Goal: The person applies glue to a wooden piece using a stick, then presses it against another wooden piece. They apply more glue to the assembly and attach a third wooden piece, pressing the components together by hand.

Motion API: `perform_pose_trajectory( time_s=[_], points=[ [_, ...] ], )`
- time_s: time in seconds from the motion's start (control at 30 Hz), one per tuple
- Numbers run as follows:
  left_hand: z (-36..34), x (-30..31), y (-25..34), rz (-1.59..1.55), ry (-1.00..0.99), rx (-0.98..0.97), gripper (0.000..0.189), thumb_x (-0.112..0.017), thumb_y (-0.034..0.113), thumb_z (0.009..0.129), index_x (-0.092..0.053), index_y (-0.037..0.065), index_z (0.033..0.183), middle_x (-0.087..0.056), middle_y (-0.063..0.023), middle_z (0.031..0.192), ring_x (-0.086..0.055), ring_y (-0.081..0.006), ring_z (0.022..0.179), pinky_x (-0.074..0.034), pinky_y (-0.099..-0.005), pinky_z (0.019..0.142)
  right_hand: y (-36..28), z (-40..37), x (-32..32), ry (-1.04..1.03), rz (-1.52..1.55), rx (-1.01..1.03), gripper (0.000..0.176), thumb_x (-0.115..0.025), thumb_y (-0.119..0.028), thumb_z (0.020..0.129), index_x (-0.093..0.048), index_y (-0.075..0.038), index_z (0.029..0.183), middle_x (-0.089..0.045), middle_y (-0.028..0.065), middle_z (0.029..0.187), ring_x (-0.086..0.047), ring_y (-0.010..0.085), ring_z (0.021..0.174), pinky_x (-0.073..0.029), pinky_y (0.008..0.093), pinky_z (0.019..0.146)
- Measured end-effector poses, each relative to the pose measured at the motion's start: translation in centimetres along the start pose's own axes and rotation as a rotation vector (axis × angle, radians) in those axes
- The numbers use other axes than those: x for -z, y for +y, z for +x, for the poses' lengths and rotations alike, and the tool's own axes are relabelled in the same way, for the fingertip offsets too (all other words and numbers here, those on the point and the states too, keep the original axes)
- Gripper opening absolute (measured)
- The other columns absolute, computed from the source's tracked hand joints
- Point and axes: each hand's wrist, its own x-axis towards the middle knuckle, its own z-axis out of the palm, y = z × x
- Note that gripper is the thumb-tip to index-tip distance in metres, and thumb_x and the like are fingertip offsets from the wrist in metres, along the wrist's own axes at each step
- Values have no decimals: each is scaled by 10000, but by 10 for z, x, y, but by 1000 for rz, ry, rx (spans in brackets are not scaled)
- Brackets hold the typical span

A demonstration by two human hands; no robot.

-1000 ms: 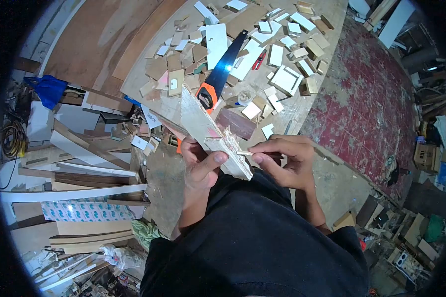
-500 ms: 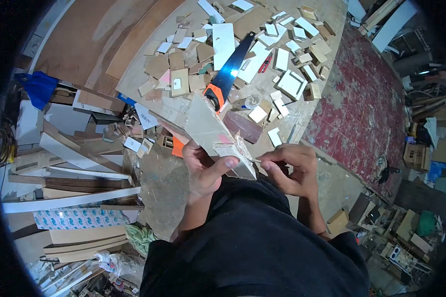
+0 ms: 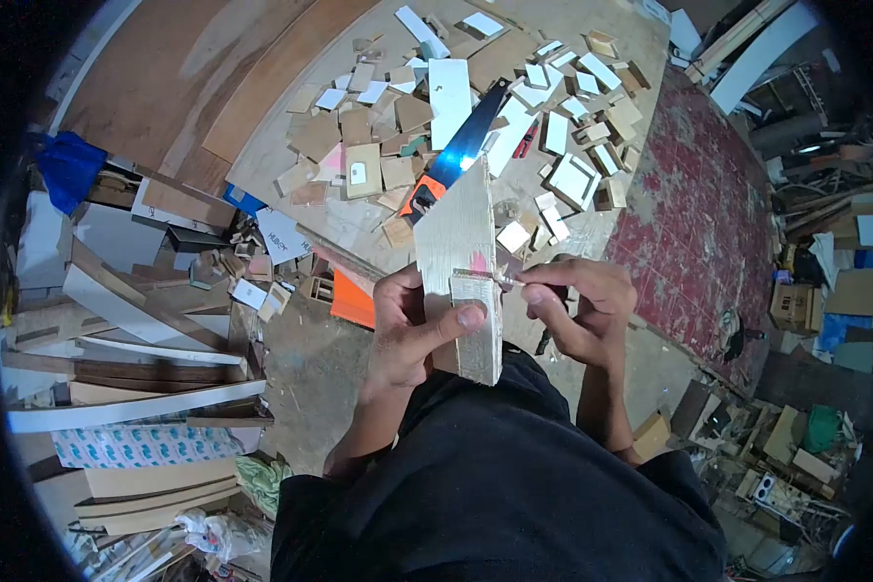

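My left hand grips a pale wooden piece with a pointed top, the thumb pressed on a small block lying against its lower face. A pink mark shows just above the block. On the right, my right hand pinches a thin, light-coloured stick-like item, its tip touching the piece's right edge. Exactly what this item is cannot be made out. Beyond the piece, a handsaw with an orange and black handle lies on the work table.
Many small wood offcuts and a red cutter lie on the table. Boards and strips are stacked at left. A dark red panel is on the right, with a cardboard box and scrap beyond it.
The wooden piece has turned more upright, its point now aimed away from me. My right hand has moved slightly up and right, still pinching the thin item at the edge.
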Motion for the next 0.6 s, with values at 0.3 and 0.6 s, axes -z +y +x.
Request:
perform_pose_trajectory(
  time_s=[0.3, 0.6],
  points=[
    [-29, -55, -47, -116, 40, 178, 397, -733, 147, 717, -593, -25, 1046, -650, -80, 886, -618, -128, 771, -494, -270, 704, 20, -45, 54, -62, 89, 244, 102, -697, -23, 717, -685, 34, 801, -565, 87, 543, -518, 133, 436, -351, 241, 419],
    [-49, -99, -101, -191, 96, 162, 364, -702, 89, 733, -577, -17, 1059, -641, -90, 888, -635, -155, 772, -524, -284, 717, 33, -91, 114, -154, 88, 120, 110, -689, -4, 719, -703, -15, 827, -599, 77, 594, -524, 111, 474, -346, 231, 428]
  ],
)
